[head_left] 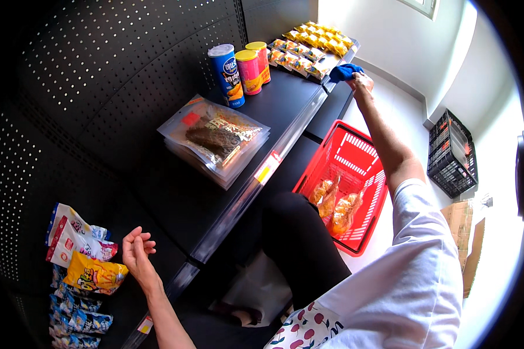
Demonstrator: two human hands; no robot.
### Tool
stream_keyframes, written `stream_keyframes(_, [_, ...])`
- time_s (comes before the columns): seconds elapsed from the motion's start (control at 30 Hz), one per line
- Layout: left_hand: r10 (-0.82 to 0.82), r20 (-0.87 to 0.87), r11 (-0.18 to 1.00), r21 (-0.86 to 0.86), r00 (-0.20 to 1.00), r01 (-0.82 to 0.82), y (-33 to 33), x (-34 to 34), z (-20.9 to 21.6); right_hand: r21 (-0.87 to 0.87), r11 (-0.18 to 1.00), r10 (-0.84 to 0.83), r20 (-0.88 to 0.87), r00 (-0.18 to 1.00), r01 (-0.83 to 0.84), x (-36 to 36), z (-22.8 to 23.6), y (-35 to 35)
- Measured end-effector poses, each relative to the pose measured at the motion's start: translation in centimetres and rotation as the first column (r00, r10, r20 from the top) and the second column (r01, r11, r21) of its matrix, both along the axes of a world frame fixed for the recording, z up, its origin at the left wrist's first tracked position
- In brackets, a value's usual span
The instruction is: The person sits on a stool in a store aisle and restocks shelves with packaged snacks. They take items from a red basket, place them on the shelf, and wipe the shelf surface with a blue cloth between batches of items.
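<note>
My right hand (362,84) reaches far out along the shelf edge, closed on a bunched blue cloth (344,72). The cloth is at the shelf's front rim, beside rows of small yellow and white snack packets (323,39). At the lower left my left hand (138,256) is over the black shelf (174,206), fingers loosely bent and apart, with nothing in them. Nearest to it lies a yellow snack bag (96,273). Behind that bag stand white and red snack bags (75,232), and several small blue packets (78,317) lie in front.
A stack of clear flat food pouches (215,139) lies mid-shelf. Behind it stand a blue canister (227,75) and two pink-yellow canisters (249,71). On the floor, a red basket (374,230) holds wrapped food. Farther right are a black crate (451,154) and a cardboard box (460,224).
</note>
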State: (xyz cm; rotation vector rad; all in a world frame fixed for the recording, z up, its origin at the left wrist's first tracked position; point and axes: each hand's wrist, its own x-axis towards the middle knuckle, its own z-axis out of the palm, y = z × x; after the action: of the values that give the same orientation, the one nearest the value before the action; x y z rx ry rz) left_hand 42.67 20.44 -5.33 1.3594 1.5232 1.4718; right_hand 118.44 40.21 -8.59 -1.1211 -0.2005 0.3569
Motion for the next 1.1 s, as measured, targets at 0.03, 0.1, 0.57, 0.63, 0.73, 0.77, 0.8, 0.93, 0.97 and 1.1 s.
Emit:
stream_keyframes(0.03, [-0.004,-0.002,1.0,-0.002,1.0,0.004,0.1,0.2,-0.1,0.023,1.0,-0.002,0.002,1.0,0.002,0.4,0.3,0.3])
stream_keyframes(0.1, [-0.01,-0.012,1.0,-0.004,1.0,0.009,0.3,0.4,-0.3,0.073,0.997,-0.005,0.001,1.0,0.005,1.1,0.6,0.9])
stream_keyframes(0.57, [-0.047,-0.023,0.999,-0.028,0.999,0.046,1.0,1.6,-0.7,-0.612,0.777,0.55,0.545,0.633,-0.147,-12.9,-6.1,-4.0])
stream_keyframes(0.63, [-0.068,-0.021,0.997,-0.03,0.998,0.067,0.9,1.8,-0.6,-0.623,0.777,0.559,0.612,0.56,-0.095,-14.0,-5.5,-3.3])
stream_keyframes(0.73, [-0.059,-0.064,0.998,0.006,0.996,0.06,0.5,2.1,-0.1,-0.626,0.727,0.631,0.45,0.632,-0.28,-16.2,-3.9,-4.1])
stream_keyframes(0.77, [-0.06,-0.062,0.998,0.002,0.996,0.06,0.4,2.2,-0.1,-0.636,0.7,0.667,0.421,0.615,-0.324,-16.8,-3.6,-4.6])
stream_keyframes(0.8, [-0.06,-0.061,0.998,-0.001,0.996,0.06,0.4,2.4,0.0,-0.67,0.63,0.736,0.356,0.576,-0.392,-17.8,-2.6,-5.6])
stream_keyframes(0.93, [-0.087,-0.036,0.996,0.0,0.996,0.087,0.4,2.4,-0.1,-0.603,0.537,0.827,0.241,0.507,-0.59,-21.9,-2.5,-8.7])
stream_keyframes(0.97, [-0.092,-0.03,0.996,0.0,0.995,0.092,0.2,2.6,0.2,-0.598,0.503,0.848,0.203,0.489,-0.624,-22.9,-2.8,-9.2])
stream_keyframes(1.1, [-0.072,-0.021,0.997,0.017,0.997,0.072,-0.9,2.8,1.5,-0.582,0.347,0.927,0.096,0.362,-0.735,-28.0,-2.0,-11.1])
